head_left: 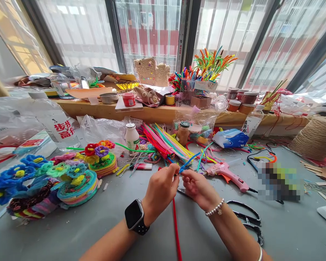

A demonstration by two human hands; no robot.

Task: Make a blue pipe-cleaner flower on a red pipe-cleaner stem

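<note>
My left hand (pixel 163 190), with a black watch on its wrist, is closed in a pinch on a blue pipe cleaner (pixel 189 161). My right hand (pixel 197 188) is closed on the same pipe cleaner, its fingertips close beside the left ones. One blue end sticks out up and to the right; the fingers cover the rest. A red pipe cleaner (pixel 176 228) runs toward me beneath my hands; whether it joins the blue one is hidden. Black-handled scissors (pixel 246 214) lie under my right forearm. Just beyond my hands is a bundle of coloured pipe cleaners (pixel 165 143).
A pink glue gun (pixel 230 174) with a cord lies right of my hands. Pipe-cleaner flowers (pixel 21 174) and round layered pieces (pixel 78 186) stand at left. Behind are a white bottle (pixel 132 139), a brown jar (pixel 183 134) and a cluttered ledge (pixel 157 115). Twine (pixel 315 137) stands far right.
</note>
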